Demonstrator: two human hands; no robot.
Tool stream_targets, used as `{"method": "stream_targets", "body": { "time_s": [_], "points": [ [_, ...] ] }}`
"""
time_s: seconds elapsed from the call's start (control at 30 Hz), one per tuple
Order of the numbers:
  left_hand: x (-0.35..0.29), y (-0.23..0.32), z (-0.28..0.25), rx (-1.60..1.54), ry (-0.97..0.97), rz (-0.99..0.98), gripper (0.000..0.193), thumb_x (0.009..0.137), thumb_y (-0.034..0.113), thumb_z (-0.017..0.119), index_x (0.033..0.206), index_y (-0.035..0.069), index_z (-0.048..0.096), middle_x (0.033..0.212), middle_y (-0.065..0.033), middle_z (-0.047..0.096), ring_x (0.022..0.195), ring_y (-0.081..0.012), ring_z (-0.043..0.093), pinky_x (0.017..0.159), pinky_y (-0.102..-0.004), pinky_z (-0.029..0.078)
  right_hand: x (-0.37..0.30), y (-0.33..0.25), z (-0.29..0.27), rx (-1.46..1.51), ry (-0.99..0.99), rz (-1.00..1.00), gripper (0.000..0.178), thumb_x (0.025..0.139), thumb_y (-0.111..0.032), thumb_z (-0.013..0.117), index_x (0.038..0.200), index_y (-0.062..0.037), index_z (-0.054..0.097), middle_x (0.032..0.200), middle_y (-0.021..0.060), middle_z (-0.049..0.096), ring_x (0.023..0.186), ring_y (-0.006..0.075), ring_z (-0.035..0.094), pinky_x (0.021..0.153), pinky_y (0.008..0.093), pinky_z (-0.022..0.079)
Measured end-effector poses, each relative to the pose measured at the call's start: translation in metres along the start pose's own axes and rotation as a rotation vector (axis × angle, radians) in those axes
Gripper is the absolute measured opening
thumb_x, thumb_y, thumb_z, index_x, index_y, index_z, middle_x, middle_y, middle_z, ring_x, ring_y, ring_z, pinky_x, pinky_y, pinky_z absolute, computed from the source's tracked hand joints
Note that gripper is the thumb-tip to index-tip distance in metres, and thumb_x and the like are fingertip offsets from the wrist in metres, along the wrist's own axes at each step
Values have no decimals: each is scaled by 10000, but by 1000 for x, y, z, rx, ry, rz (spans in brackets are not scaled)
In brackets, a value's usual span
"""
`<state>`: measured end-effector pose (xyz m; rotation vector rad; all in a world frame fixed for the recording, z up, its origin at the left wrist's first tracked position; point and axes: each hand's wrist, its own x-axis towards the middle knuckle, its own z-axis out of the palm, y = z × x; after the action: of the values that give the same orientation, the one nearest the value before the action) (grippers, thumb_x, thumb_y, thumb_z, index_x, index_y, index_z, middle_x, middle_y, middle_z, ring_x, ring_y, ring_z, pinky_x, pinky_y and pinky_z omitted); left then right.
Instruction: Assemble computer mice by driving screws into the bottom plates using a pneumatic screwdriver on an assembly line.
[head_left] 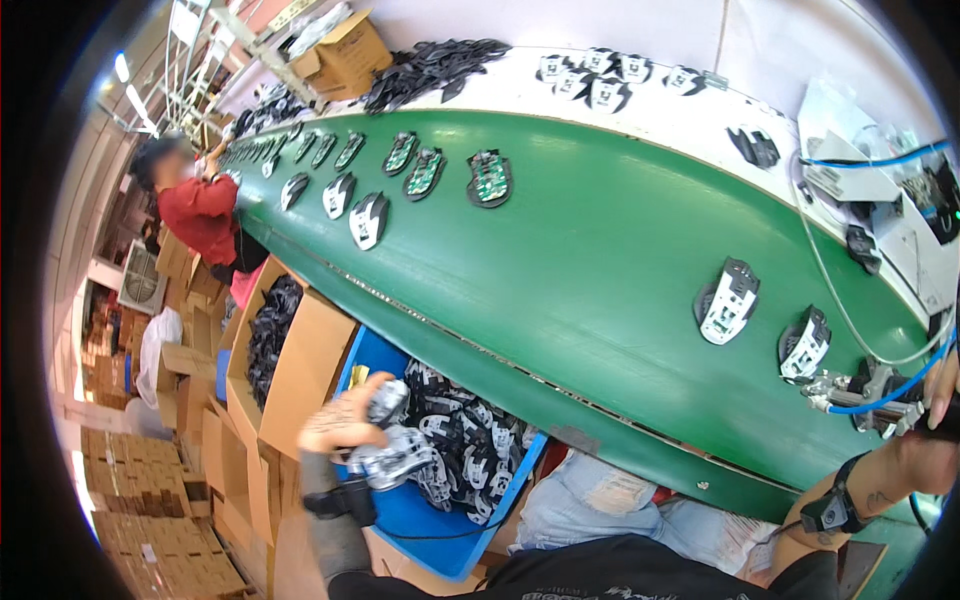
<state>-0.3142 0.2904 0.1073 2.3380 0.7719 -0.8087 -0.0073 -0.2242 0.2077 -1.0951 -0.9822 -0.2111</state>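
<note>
My left hand (340, 418) is closed around whitish-grey computer mouse shells (396, 455), somewhat blurred, over a blue bin (440, 555). Inside that bin lies a heap of black-and-white mouse shells (470, 440). At the far right edge, my right hand (922, 462) is partly cut off, its fingers bent about a dark object I cannot make out. Right beside it is a metal clamping fixture (872, 395) with a blue hose. One mouse shell (803, 345) touches or nearly touches the fixture, and another mouse shell (728, 305) lies to its left on the green belt (600, 270).
Mice with exposed green circuit boards (489, 180) and white mouse shells (368, 220) line the belt's far left. Behind it, a white ledge (690, 125) bears black parts (430, 72). A person in red (200, 210) works at far left. Cardboard boxes (300, 365) stand beside the bin.
</note>
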Motion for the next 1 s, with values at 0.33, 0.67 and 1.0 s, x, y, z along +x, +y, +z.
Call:
{"method": "stream_targets", "body": {
  "time_s": [0.33,0.67,1.0],
  "points": [
    [119,285,-98,107,419,859,968,552,193,691,1448,77,343,1320,-265,503,1246,-354,485,1052,-359,373,-13,-1,12,-118,263,19,580,963,-438,523,1297,-21,297,891,83,510,513,96,499,522,234,409],
    [339,456,-60,61,876,713,1039,667,343,748,1514,171,171,1260,-233,454,1124,-403,543,948,-497,448,-10,0,13,-164,303,-56,558,955,-425,543,1262,-24,307,820,74,499,438,87,469,425,215,398],
    [283,390,-73,-1090,155,842,537,849,187,636,1312,-14,454,1187,-222,601,966,-304,640,833,-381,529,-13,-7,4,-168,323,-39,551,955,-412,548,1267,-29,303,826,83,497,454,88,473,430,211,394]
  ]
}}
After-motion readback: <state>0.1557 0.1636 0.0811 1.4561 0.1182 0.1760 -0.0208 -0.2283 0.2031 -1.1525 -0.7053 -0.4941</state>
